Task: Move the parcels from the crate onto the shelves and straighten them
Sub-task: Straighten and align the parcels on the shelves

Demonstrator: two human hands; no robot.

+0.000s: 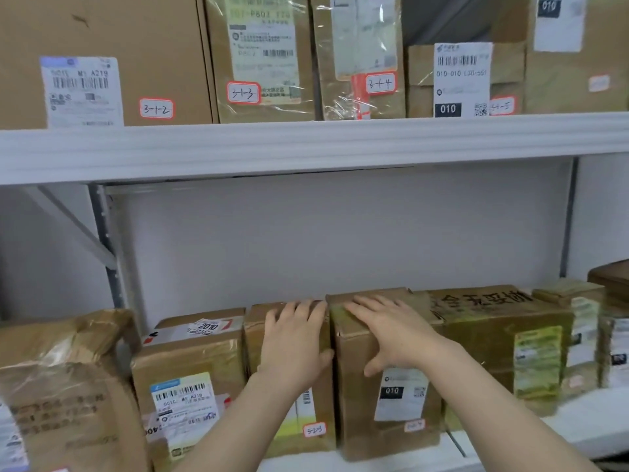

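Narrow parcel (321,396) and 010-label parcel (357,420) are stood touching on lower shelf (585,413), 6 o'clock. Left hand (296,342) is laid on the first, right hand (391,332) on the second. Fingers (299,310) are extended flat, nothing gripped. Upper shelf (306,144), 12 o'clock, is loaded with boxes.

parcels (190,373) side by side on lower shelf (578,424), upper shelf (306,144) above

A narrow brown parcel (255,342) stands upright just beside the wider 010-labelled parcel (357,410), on the lower shelf (578,420) at six o'clock.
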